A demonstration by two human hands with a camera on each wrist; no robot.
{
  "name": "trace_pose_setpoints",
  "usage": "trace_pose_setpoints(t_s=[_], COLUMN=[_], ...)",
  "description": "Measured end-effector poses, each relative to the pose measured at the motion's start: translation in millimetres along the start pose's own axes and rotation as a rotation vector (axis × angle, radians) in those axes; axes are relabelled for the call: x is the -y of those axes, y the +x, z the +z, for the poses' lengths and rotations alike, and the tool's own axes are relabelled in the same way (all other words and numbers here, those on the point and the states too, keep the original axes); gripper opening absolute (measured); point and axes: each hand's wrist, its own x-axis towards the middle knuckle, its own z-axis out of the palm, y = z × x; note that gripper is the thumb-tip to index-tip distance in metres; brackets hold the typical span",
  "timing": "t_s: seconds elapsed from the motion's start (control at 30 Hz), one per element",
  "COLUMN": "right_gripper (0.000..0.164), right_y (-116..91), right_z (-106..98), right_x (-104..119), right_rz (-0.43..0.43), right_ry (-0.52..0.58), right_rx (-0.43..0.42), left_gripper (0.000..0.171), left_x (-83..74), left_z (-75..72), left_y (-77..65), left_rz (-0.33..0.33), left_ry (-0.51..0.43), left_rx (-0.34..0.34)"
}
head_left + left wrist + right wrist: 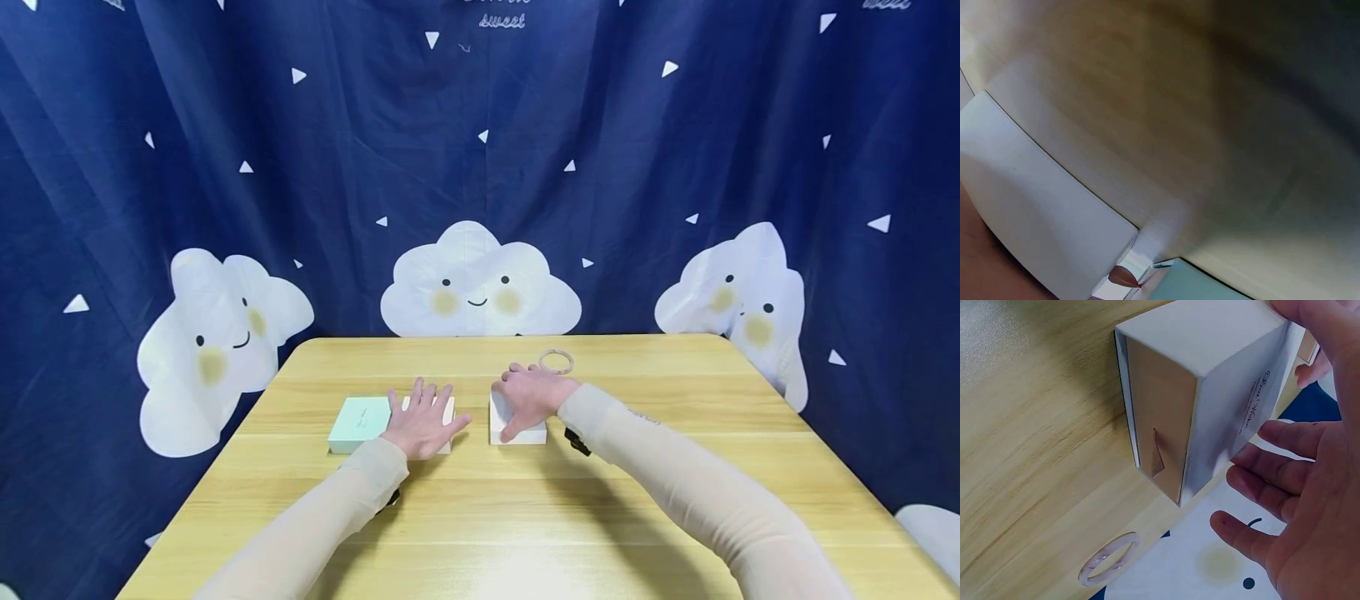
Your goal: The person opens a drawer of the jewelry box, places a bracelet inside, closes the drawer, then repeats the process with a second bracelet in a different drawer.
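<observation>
My left hand (pixel 424 427) reaches with spread fingers over a white box (pixel 448 417), covering much of it. In the left wrist view, this white box (pixel 1047 200) shows a small brown ribbon tab (pixel 1124 277) at one end. A mint-green box (pixel 360 423) lies close on its left. My right hand (pixel 531 396) is over another white box (pixel 517 437), thumb at one edge and fingers loosely extended along another. Seen from the right wrist, that box (pixel 1235 425) has script lettering and a tan end with a ribbon tab (pixel 1157 456). How firmly the fingertips touch it cannot be told.
A pale, pinkish ring-shaped bangle (pixel 557 362) lies behind my right hand. The light wooden table (pixel 480 517) has rounded back corners. Behind it hangs a navy curtain (pixel 337 150) with smiling clouds and white triangles.
</observation>
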Motion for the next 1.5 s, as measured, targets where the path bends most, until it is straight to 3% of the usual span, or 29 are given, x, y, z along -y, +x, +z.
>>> trace_pose_setpoints(t_s=[0.3, 0.57, 0.77, 1.03, 1.23, 1.5], right_gripper=[0.086, 0.1, 0.102, 0.098, 0.087, 0.078], right_y=[-4.3, -10.3, -24.4, -43.5, -55.4, -65.3], right_z=[-0.7, -2.6, -9.8, -7.0, -1.0, 5.1], right_x=[0.1, 0.2, -5.6, -17.5, -26.4, -38.2], right_rz=[0.032, 0.053, 0.051, 0.051, 0.022, 0.034], right_ry=[0.0, -0.008, 0.069, 0.081, 0.112, 0.142], right_rx=[0.007, 0.026, 0.017, -0.008, -0.051, -0.051], left_gripper=[0.086, 0.088, 0.087, 0.089, 0.085, 0.082], left_x=[-3.4, -0.2, -0.4, -5.8, -18.9, -51.7], left_z=[-3.2, 0.4, -1.4, -8.5, -17.1, -25.7], left_y=[0.5, 2.8, 2.7, 0.6, 4.2, 6.5], left_rz=[0.002, -0.015, -0.015, 0.004, 0.064, 0.131], left_ry=[0.01, -0.003, -0.019, -0.016, -0.032, -0.017], left_rx=[0.006, 0.032, 0.041, 0.027, 0.01, -0.004])
